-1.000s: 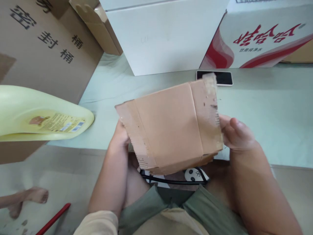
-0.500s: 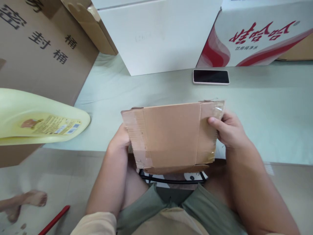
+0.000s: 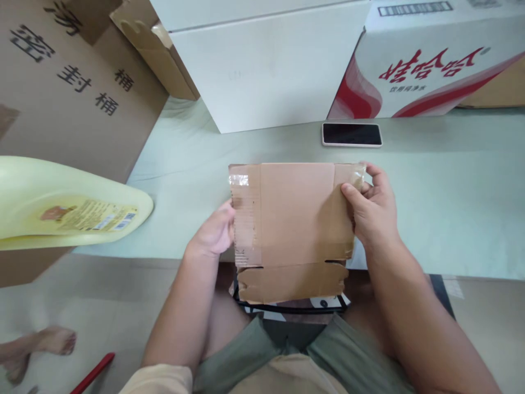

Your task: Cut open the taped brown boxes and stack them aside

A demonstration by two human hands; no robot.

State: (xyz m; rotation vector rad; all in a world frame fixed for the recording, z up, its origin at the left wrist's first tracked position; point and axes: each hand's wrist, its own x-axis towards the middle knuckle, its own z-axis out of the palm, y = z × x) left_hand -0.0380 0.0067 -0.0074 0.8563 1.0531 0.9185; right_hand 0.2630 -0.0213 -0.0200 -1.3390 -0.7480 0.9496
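Note:
A flattened brown cardboard box [image 3: 297,213] is held up in front of me, over the near edge of the table. Its side flaps show creases and bits of clear tape, and a notched flap [image 3: 292,282] hangs toward my lap. My right hand [image 3: 373,205] grips the upper right corner, thumb on the near face and fingers behind. At the left edge, my left hand [image 3: 215,227] is closed against the cardboard; its fingertips are partly hidden behind it.
A phone [image 3: 351,134] lies on the pale green table cover [image 3: 435,202]. Behind it stand a white box [image 3: 270,76] and a red-and-white carton [image 3: 426,71]. To the left are a large brown carton [image 3: 94,131] and a yellow bottle [image 3: 74,202]. Another person's foot [image 3: 55,340] shows lower left.
The cardboard has tilted, so its lower notched flap now faces me. Its left edge has shifted right, and both hands have risen slightly with it.

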